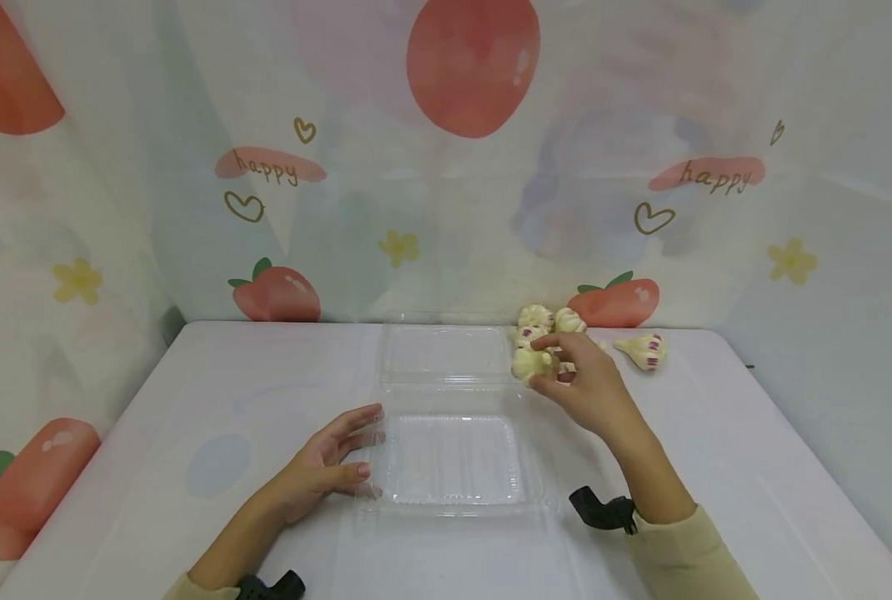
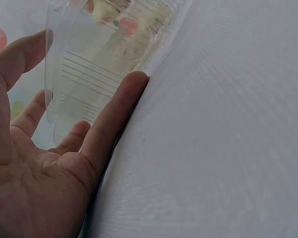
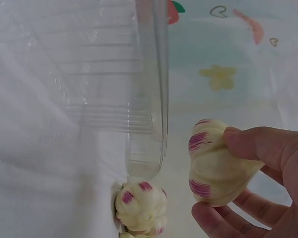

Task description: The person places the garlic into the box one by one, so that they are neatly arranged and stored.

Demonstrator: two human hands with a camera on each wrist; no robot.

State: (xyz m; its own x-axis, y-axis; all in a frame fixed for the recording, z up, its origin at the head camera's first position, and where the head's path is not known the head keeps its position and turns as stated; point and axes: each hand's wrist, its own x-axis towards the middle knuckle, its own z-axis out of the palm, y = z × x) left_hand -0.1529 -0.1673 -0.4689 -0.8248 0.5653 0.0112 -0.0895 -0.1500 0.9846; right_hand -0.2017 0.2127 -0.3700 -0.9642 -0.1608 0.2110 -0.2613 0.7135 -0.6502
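A clear plastic clamshell box (image 1: 449,510) lies opened on the table, its lid (image 1: 446,379) folded back toward the wall. At the box's left side is my left hand (image 1: 318,467), fingers spread and relaxed against the edge; in the left wrist view, fingertips (image 2: 134,82) reach the clear wall. My right hand (image 1: 592,392) pinches a garlic bulb (image 3: 216,166) between thumb and fingers, raised near the lid's right corner. The bulb is cream with purple streaks. Behind that hand sit several more garlic bulbs (image 1: 534,317), partly hidden by it.
One separate garlic bulb (image 1: 644,352) lies farther right on the white table (image 1: 716,467). A patterned cloth wall (image 1: 446,217) rises directly behind the table's far edge. Each wrist carries a black camera mount (image 1: 602,508).
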